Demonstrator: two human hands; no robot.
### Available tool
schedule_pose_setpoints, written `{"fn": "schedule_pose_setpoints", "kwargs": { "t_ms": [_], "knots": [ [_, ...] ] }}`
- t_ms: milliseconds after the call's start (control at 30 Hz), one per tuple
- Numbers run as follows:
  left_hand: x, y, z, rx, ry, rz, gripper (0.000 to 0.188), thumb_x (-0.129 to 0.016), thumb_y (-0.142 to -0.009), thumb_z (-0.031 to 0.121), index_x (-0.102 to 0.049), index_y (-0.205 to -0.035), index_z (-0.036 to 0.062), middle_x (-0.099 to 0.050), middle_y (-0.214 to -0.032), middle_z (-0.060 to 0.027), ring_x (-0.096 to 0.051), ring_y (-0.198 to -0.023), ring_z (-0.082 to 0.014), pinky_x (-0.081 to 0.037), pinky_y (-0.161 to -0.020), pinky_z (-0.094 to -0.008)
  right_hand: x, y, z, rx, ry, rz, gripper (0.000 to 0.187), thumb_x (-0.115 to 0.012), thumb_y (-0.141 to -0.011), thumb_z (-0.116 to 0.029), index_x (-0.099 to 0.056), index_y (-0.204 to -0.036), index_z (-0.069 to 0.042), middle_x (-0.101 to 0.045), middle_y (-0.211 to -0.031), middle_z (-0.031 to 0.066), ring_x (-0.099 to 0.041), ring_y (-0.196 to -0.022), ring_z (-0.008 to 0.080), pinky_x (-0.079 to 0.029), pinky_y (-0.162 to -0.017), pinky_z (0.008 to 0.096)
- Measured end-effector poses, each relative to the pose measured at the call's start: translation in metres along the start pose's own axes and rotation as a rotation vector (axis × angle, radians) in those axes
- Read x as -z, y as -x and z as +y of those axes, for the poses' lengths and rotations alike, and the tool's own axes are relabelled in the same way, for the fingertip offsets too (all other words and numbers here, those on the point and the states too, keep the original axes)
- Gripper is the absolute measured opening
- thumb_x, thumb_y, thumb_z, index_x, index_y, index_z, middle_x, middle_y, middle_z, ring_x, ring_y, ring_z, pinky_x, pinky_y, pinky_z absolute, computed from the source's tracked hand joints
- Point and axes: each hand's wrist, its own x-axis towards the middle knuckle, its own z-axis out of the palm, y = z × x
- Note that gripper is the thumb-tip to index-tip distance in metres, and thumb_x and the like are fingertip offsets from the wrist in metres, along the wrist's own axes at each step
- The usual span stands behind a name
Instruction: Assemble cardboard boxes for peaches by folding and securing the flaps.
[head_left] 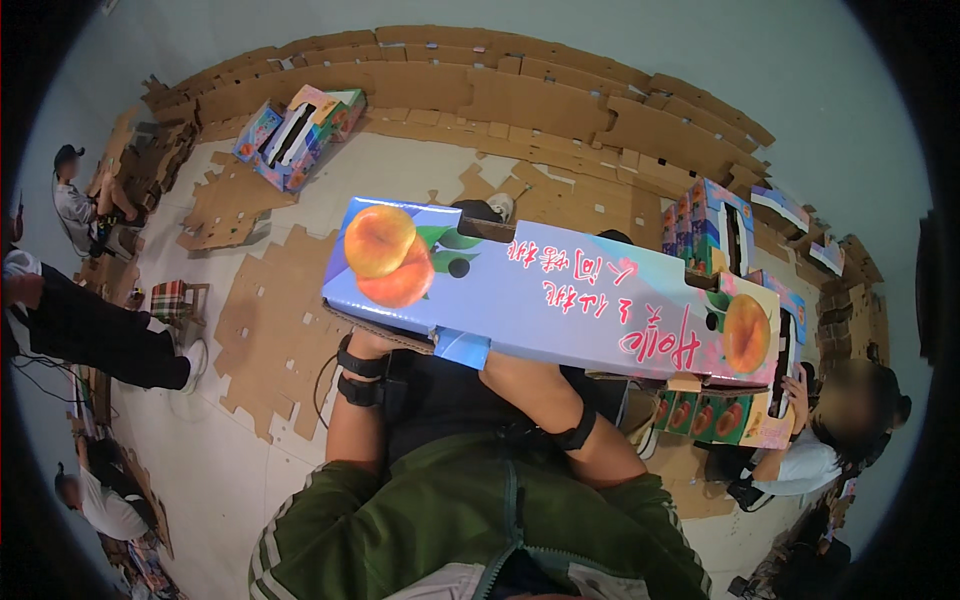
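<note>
A long printed cardboard fruit box (560,290), blue to pink with peaches on it, spans the space before my body. Its printing is upside down to me, and dark cut-outs show along its far edge. At the near left edge my left hand (372,342) is closed on the box, its fingers hidden beneath. My right hand (505,375) reaches in under the near edge beside a folded blue flap (462,349) and holds the box from below; those fingers are hidden too. Black bands circle both my wrists.
Finished-looking peach boxes stand at the far left (300,135) and right (710,225). A co-worker (850,430) at right touches a box. Another person (100,320) stands at left by a small plaid stool (178,300). Flat cardboard (270,320) covers parts of the floor; stacked sheets (430,90) line the wall.
</note>
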Motion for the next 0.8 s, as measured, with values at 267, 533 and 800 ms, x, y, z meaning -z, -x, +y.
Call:
{"fn": "schedule_pose_setpoints", "kwargs": {
  "t_ms": [267,533,800],
  "knots": [
    [0.001,-0.002,0.004,-0.205,-0.312,-0.044,0.055,-0.087,-0.088,0.023,-0.059,-0.133,0.0095,-0.064,-0.122,-0.0012,-0.063,-0.107,-0.0142,-0.054,-0.094,-0.0321,0.007,-0.005,-0.004,-0.058,-0.139,-0.036,0.035,-0.063,-0.09,-0.006,-0.069,-0.124,0.002,-0.069,-0.109,0.0225,-0.068,-0.1,0.0374,-0.055,-0.088,0.0487],
    [0.006,0.003,-0.011,-0.021,-0.029,0.011,0.056,-0.086,-0.09,0.024,-0.057,-0.136,0.0085,-0.063,-0.124,-0.0023,-0.062,-0.111,-0.0143,-0.053,-0.097,-0.0325,-0.004,0.005,0.0,0.133,0.252,-0.066,0.037,-0.062,-0.093,-0.013,-0.07,-0.126,0.002,-0.07,-0.113,0.0181,-0.068,-0.104,0.033,-0.055,-0.093,0.0502],
    [0.003,0.006,-0.001,-0.061,-0.096,0.02,0.058,-0.086,-0.089,0.025,-0.058,-0.135,0.0073,-0.063,-0.125,-0.0038,-0.062,-0.114,-0.0148,-0.053,-0.1,-0.0335,0.007,-0.009,-0.008,0.006,0.008,0.067,0.034,-0.07,-0.094,-0.024,-0.072,-0.123,-0.006,-0.07,-0.112,0.0173,-0.069,-0.101,0.034,-0.055,-0.089,0.0478]
  ]
}}
